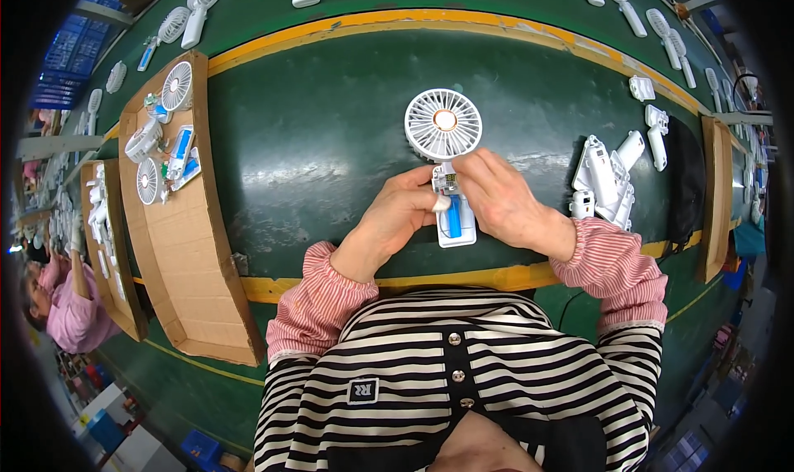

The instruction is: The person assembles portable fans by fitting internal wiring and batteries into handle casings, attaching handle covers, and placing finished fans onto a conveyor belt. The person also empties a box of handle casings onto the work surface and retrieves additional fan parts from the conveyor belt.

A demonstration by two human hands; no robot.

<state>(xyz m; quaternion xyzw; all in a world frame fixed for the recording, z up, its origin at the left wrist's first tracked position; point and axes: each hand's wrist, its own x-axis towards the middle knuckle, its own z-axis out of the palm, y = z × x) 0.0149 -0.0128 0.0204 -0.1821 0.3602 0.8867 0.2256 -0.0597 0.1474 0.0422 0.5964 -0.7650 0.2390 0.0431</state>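
A white handheld fan [443, 124] lies in front of me, its round grille pointing away and its handle toward me. The handle's back is off, showing a blue battery cell [454, 216] and a small circuit board [447, 179] near the neck. My left hand [399, 211] grips the handle from the left, thumb across its edge beside the battery. From the right, my right hand [502, 201] is closed at the neck just under the grille, fingertips pinched together. Whatever those fingertips pinch, beyond the fan's neck, is hidden behind them.
A cardboard tray [192, 286] on the left holds several opened fans with blue batteries. White plastic handle shells [602, 174] are piled on the right, near a black bag [685, 182]. Finished-looking fans [201, 9] lie beyond the table's yellow edge. Another person [76, 302] sits far left.
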